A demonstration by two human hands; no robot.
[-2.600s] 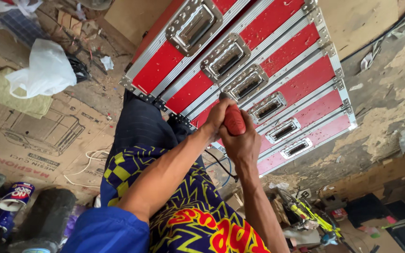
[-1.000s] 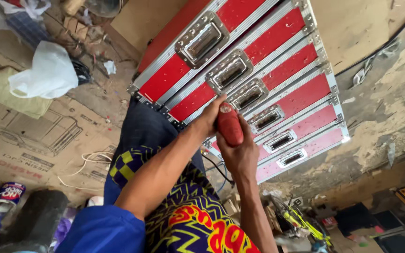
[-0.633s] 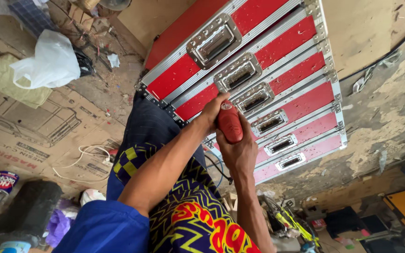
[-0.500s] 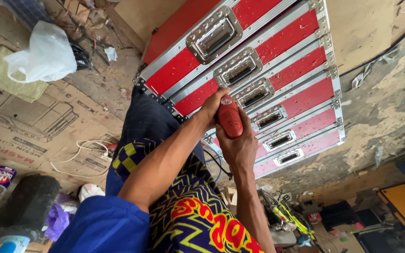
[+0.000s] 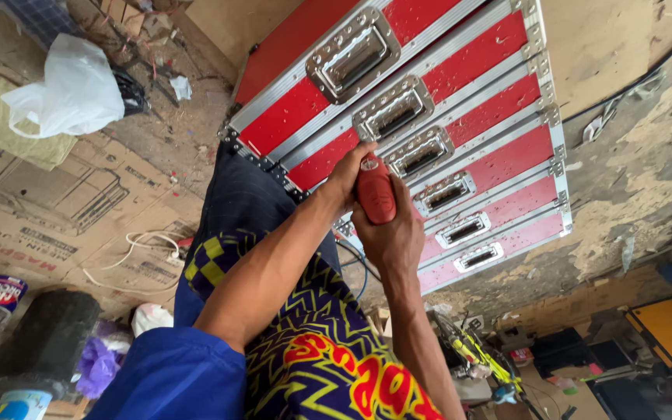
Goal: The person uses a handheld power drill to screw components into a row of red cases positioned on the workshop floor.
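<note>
Both hands closed on a red tool handle [image 5: 376, 198]: right hand [image 5: 389, 233] wraps it from below, left hand [image 5: 349, 173] curled over its top end. Tool tip hidden behind the fingers, pressed approx. at the edge of a stack of red cases [image 5: 429, 117] w/ silver trim, just beyond the hands. Recessed metal handles [image 5: 351, 54] already fitted on each case front, so hardware looks mostly done; judging by that, work's at a late fastening stage near the corner. What's left can't be told, contact point hidden. White plastic bag [image 5: 68, 89] well off past the left hand; cardboard [image 5: 48, 210] on the floor.
</note>
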